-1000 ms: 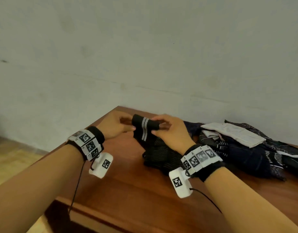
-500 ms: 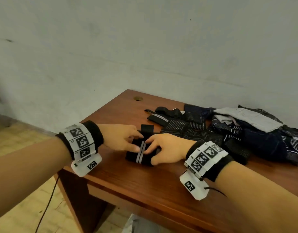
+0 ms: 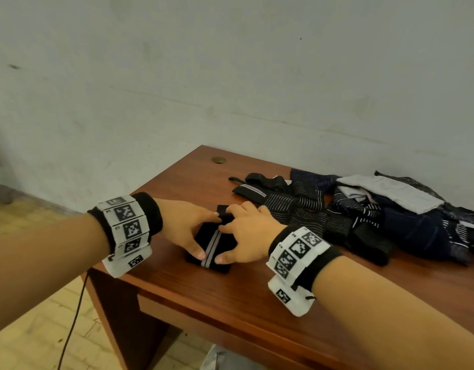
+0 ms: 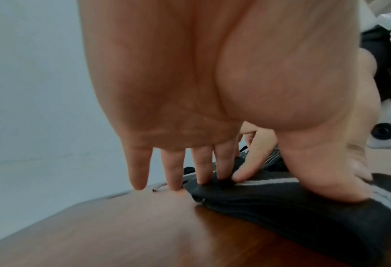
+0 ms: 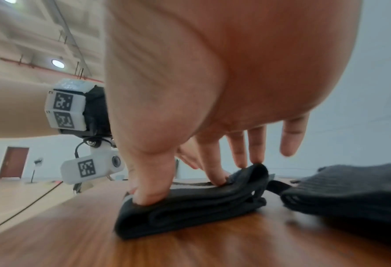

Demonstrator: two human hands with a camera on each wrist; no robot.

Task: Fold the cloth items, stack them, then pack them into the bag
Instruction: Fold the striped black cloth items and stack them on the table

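Since half a second ago little has moved: the folded black cloth (image 3: 209,248) still lies flat near the front left corner of the wooden table (image 3: 230,300). The left hand (image 3: 186,227) presses it with straight, spread fingers and thumb; the right hand (image 3: 247,235) does likewise, gripping nothing. Its grey stripe and long axis run from the front edge toward the wall. Right of it lies the unfolded dark pile (image 3: 364,209).

Folded black cloth (image 3: 213,245) lowered from mid-air onto table (image 3: 230,295); both hands now pressing it flat
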